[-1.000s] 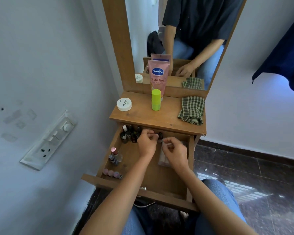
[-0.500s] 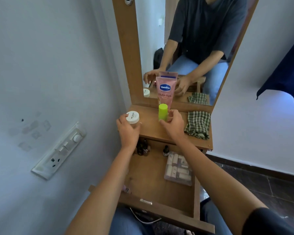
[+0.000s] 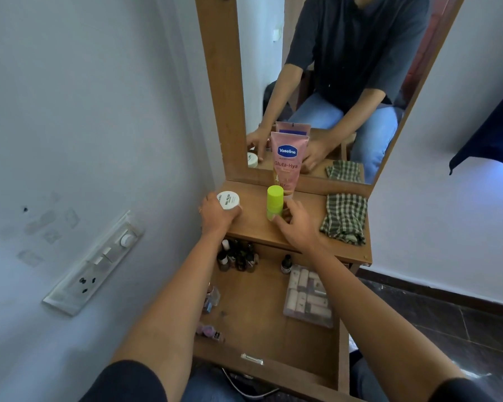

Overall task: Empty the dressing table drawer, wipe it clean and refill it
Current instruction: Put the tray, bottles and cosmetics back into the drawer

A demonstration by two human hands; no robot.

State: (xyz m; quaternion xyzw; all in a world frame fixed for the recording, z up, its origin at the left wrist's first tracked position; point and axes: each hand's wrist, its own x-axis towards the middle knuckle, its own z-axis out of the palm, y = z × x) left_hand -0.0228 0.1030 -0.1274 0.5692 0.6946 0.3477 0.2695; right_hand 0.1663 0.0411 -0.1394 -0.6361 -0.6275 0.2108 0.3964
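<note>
Left grip (image 3: 219, 213) curls against the near side of the white jar (image 3: 228, 200), fingertips hidden; whether it holds the jar I cannot tell; right grip (image 3: 294, 224) curls at the foot of the green bottle (image 3: 274, 202), what it pinches unclear; both stand on the surface (image 3: 308, 207); a cloth (image 3: 344, 219) lies to the right; below, the drawer (image 3: 262, 314) stands open, small bottles (image 3: 237, 255) and a clear box (image 3: 308, 295) inside.

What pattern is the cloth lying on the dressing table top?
The cloth is a dark green and white check, clearest in the head view.
</note>
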